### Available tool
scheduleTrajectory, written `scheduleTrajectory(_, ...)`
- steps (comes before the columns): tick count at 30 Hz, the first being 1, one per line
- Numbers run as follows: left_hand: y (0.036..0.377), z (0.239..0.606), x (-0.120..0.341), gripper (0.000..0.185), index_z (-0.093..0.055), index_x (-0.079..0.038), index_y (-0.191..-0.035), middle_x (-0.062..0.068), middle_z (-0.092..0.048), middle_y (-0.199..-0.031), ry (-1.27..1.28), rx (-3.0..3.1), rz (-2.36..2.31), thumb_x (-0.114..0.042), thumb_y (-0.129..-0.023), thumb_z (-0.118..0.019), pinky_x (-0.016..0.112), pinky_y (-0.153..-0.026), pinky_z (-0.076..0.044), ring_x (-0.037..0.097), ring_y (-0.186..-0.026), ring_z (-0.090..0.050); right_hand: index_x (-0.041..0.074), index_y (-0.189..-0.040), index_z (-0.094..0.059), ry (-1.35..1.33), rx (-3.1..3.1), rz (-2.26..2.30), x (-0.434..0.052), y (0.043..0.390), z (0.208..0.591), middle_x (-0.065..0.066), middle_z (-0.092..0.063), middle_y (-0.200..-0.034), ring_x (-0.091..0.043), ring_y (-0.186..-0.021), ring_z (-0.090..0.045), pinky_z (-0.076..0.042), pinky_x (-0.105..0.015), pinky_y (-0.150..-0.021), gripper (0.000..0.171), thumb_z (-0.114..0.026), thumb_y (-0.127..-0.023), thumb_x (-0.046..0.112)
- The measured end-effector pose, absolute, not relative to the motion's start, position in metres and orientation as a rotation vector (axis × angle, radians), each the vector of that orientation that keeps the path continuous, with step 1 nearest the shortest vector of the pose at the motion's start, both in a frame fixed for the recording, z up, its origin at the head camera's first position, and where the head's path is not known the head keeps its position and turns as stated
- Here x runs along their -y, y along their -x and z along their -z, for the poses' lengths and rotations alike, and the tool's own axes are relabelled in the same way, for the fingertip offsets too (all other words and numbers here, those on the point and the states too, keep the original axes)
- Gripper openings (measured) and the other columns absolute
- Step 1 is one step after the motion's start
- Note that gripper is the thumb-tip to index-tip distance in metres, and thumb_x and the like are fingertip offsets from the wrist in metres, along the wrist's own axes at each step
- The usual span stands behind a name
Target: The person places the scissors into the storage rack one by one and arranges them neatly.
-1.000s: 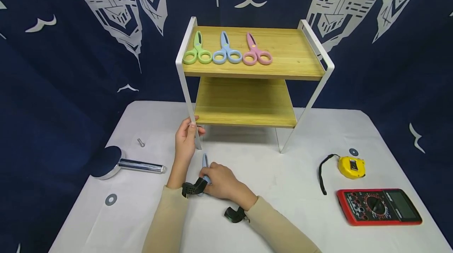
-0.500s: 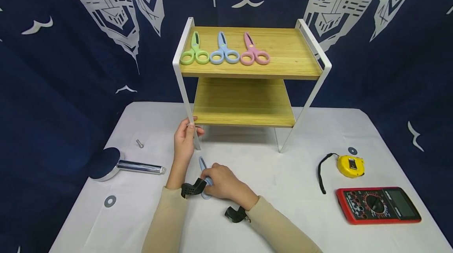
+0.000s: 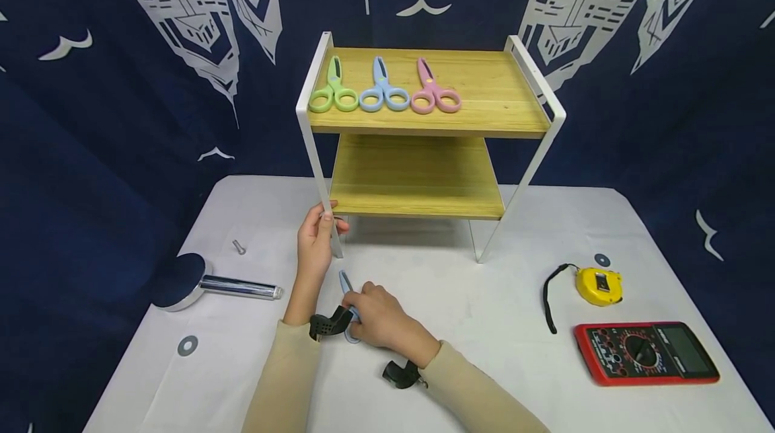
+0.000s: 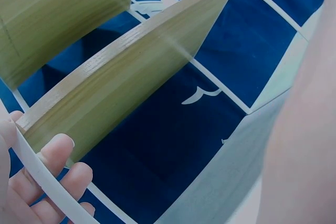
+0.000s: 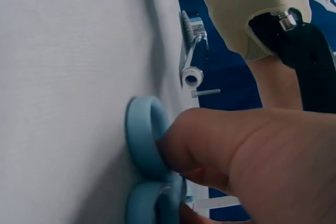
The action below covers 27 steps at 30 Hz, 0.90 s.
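Blue scissors (image 3: 347,288) are seen flat on the white bench (image 3: 484,325), just in front of the rack (image 3: 424,130), long axis running front to back, blades pointing away towards the rack with a slight lean left, handle loops nearest the person. The loops are gripped by the right hand (image 3: 378,315), fingers curled round them. The rack's front left leg (image 3: 329,231) is grasped by the left hand (image 3: 316,238). Three more scissors (image 3: 383,87) are laid on the top shelf.
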<state>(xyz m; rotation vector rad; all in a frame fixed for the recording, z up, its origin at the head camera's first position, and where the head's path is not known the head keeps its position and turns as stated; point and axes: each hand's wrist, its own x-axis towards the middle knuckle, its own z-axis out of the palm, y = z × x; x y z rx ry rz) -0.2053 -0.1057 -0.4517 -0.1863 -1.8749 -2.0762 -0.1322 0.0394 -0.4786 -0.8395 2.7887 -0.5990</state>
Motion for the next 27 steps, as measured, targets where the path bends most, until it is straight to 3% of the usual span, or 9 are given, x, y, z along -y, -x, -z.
scheduleTrajectory(9,0.206,0.451,0.107,0.033,-0.055,0.01,-0.131,-0.017,-0.067,-0.073,0.184,1.876,2.082,-0.011,-0.109,-0.043,0.019,-0.08,-0.055,0.0,-0.075,-0.067,0.014,-0.091,-0.069,0.794,-2.645,0.873,-0.051,0.145,0.48,0.001,-0.06,-0.08,-0.009,-0.073,-0.045,-0.036,-0.022,-0.063,0.024,-0.077,-0.069,0.01)
scheduleTrajectory(20,0.205,0.452,0.105,0.033,-0.055,0.01,-0.131,-0.017,-0.066,-0.074,0.173,1.881,2.081,-0.011,-0.109,-0.043,0.019,-0.08,-0.055,0.001,-0.075,-0.067,0.008,-0.099,-0.07,0.679,-2.482,0.985,-0.097,0.136,0.471,0.004,-0.043,-0.071,-0.009,-0.067,-0.037,-0.03,-0.02,-0.061,0.026,-0.074,-0.075,-0.002)
scheduleTrajectory(27,0.205,0.452,0.105,0.032,-0.055,0.009,-0.131,-0.015,-0.066,-0.075,0.153,1.886,2.085,-0.011,-0.109,-0.043,0.019,-0.08,-0.055,0.001,-0.075,-0.067,0.004,-0.106,-0.073,0.731,-2.355,1.116,-0.146,0.128,0.455,0.005,-0.049,-0.076,-0.003,-0.067,-0.037,-0.033,-0.018,-0.066,0.026,-0.078,-0.08,0.003)
